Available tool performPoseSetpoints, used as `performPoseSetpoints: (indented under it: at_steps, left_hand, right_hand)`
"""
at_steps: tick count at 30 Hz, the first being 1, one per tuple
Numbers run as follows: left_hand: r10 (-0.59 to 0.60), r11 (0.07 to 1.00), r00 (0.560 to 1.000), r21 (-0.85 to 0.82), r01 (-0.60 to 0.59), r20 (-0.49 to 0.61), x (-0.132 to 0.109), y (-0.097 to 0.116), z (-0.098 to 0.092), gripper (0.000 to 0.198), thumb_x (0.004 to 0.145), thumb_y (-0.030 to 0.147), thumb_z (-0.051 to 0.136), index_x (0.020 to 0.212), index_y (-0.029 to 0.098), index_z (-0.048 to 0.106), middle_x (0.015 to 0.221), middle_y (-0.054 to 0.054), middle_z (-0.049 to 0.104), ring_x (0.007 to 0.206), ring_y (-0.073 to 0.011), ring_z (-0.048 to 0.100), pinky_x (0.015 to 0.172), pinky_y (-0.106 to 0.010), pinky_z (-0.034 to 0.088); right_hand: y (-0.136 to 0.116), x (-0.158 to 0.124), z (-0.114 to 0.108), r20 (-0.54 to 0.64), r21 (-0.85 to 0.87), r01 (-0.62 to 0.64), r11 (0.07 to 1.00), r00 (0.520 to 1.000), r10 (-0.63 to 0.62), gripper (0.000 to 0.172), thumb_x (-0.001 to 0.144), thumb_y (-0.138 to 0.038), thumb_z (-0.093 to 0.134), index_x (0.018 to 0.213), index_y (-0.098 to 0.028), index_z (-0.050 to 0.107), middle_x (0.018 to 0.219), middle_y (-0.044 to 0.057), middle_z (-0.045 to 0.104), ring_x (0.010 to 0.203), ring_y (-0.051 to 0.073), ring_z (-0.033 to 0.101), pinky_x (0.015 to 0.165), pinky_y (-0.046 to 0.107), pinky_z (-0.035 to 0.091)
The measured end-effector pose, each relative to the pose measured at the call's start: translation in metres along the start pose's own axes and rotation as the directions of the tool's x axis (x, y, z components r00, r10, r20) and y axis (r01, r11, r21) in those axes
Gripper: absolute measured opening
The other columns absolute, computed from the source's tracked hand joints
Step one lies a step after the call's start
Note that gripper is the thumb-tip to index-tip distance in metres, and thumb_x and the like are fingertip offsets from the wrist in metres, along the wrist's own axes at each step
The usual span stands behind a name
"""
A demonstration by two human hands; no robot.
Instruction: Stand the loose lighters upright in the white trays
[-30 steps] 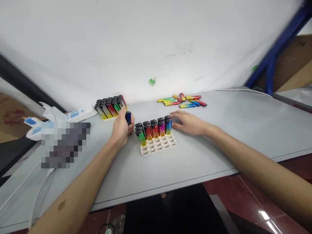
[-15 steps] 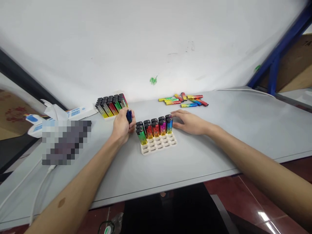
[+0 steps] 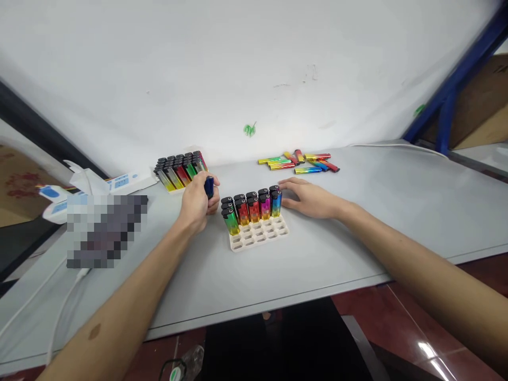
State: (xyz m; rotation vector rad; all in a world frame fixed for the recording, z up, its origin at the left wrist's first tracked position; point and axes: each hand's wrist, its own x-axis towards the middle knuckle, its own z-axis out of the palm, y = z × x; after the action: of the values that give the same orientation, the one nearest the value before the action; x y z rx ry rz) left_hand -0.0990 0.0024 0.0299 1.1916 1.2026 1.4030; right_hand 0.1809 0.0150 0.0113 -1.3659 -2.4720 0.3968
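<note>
My left hand is closed around a dark blue lighter, held upright left of the near tray. The near white tray bears several upright lighters with black tops in its back rows; a green one stands at its left, further forward. Several front holes show bare. My right hand lies on the table, fingers apart, its fingertips beside the blue lighter at the tray's right end. Whether they touch it I cannot tell.
A second tray full of lighters stands at the back left. Loose lighters lie near the wall. Power strips, a blurred-out dark object and white cables occupy the left side of the grey table.
My left hand has shifted very slightly left and up with the blue lighter in it. My right hand and the near tray look unchanged.
</note>
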Motion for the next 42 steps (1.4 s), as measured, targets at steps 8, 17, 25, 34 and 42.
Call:
performPoseSetpoints:
  at_steps: [8, 17, 25, 34, 42]
  left_hand:
    - [-0.022, 0.999, 1.0, -0.028, 0.022, -0.011, 0.0, 0.003, -0.002, 0.024, 0.091, 0.041, 0.044, 0.075, 0.023, 0.05, 0.039, 0.008, 0.032, 0.032, -0.0072, 0.021, 0.034, -0.018, 0.017]
    - [0.416, 0.896, 0.907, 0.194, -0.398, -0.061, -0.008, 0.024, -0.009, 0.021, 0.091, 0.036, 0.066, 0.102, 0.027, 0.051, 0.066, 0.007, 0.053, 0.049, -0.009, 0.045, 0.046, -0.023, 0.037]
    - [0.506, 0.827, 0.848, 0.19, -0.529, 0.161, -0.033, 0.061, -0.018, 0.017, 0.082, 0.025, 0.076, 0.099, 0.022, 0.076, 0.099, -0.003, 0.07, 0.095, -0.0191, 0.064, 0.091, -0.037, 0.052]
    - [0.603, 0.678, 0.722, 0.257, -0.688, 0.34, -0.051, 0.044, 0.008, 0.036, 0.077, 0.022, 0.08, 0.111, 0.033, 0.072, 0.109, -0.001, 0.069, 0.103, -0.0208, 0.063, 0.094, -0.035, 0.049]
    - [0.504, 0.442, 0.675, 0.511, -0.737, 0.538, -0.052, 0.031, 0.014, 0.013, 0.076, 0.031, 0.077, 0.088, 0.029, 0.073, 0.08, -0.003, 0.07, 0.084, -0.0259, 0.057, 0.082, -0.04, 0.047]
  right_hand:
    - [0.001, 0.0, 0.001, -0.007, 0.005, 0.007, 1.0, 1.0, -0.007, 0.047, 0.098, -0.046, 0.05, 0.135, -0.02, 0.06, 0.15, 0.013, 0.054, 0.137, 0.031, 0.051, 0.114, 0.05, 0.042]
    - [0.002, 0.001, 0.002, -0.01, -0.005, 0.021, 1.0, 1.0, -0.021, 0.047, 0.097, -0.046, 0.05, 0.136, -0.02, 0.059, 0.15, 0.013, 0.054, 0.137, 0.032, 0.051, 0.114, 0.051, 0.043]
    - [-0.002, 0.0, 0.0, 0.007, -0.017, 0.023, 1.0, 1.0, -0.022, 0.048, 0.097, -0.044, 0.051, 0.137, -0.017, 0.058, 0.15, 0.014, 0.053, 0.138, 0.031, 0.051, 0.115, 0.049, 0.042]
    - [0.0, 0.0, 0.001, -0.002, -0.019, 0.03, 0.999, 1.0, -0.03, 0.048, 0.097, -0.045, 0.051, 0.136, -0.018, 0.058, 0.148, 0.014, 0.054, 0.135, 0.032, 0.054, 0.113, 0.049, 0.044]
    - [-0.002, 0.0, -0.001, 0.005, -0.008, 0.024, 1.0, 1.0, -0.024, 0.049, 0.097, -0.043, 0.053, 0.136, -0.016, 0.058, 0.149, 0.015, 0.053, 0.137, 0.032, 0.052, 0.114, 0.048, 0.042]
